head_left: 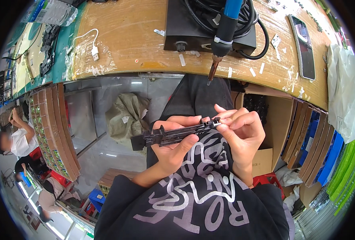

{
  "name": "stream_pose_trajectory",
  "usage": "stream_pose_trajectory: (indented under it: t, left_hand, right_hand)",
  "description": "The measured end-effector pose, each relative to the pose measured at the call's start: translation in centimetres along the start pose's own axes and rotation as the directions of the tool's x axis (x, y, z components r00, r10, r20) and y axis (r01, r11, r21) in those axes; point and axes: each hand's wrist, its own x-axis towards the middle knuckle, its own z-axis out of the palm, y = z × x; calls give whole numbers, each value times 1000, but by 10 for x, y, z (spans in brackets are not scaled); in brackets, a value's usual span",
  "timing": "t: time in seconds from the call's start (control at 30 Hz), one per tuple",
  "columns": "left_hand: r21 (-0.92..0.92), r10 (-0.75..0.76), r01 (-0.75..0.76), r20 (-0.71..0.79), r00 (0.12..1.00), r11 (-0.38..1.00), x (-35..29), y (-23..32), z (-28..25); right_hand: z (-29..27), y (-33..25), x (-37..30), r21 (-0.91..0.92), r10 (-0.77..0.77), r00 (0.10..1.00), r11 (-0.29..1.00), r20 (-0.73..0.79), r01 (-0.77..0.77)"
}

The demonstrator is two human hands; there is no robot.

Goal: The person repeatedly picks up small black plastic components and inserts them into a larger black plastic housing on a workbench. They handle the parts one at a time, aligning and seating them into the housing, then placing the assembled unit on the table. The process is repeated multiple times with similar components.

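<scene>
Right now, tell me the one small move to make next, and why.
Probably a light nudge from the right hand at the right end of the black part, with the left hand steadying it: the left hand supports its length, while the other pinches at that end. The finer detail there is too small to tell.

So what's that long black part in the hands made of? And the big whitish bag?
The long black part looks like hard plastic, dull with slight shine: crisp, moulded-looking edges, though painted metal is possible. The big whitish bag seems thin plastic, softly shiny, with a milky look and creases.
</scene>
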Motion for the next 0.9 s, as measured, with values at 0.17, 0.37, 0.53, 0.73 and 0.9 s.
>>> stream_pose_trajectory:
  t: [0.17, 0.37, 0.53, 0.73, 0.9]
  left_hand:
    - [18, 7, -8, 39, 999, 1000, -1, 2, 0]
    - [49, 25, -28, 61, 998, 998, -4, 1, -1]
    - [42, 18, -23, 101, 995, 999, -7, 1, -7]
    - [14, 23, -28, 269, 963, 999, 2, 9, -4]
    - [-103, -76, 96, 181, 980, 990, 10, 9, 3]
  right_hand:
    - [-2, -3, -2, -26, -1, 1000, 1000, 17, 1]
    - [-3, -3, -3, 23, 44, 999, 999, 5, -44]
    - [-6, 0, -2, 120, 94, 994, 988, 52, -99]
    - [-6, -15, -3, -161, 127, 984, 981, 125, -106]
    - [-22, -3, 0, -165, -68, 987, 982, 144, 92]
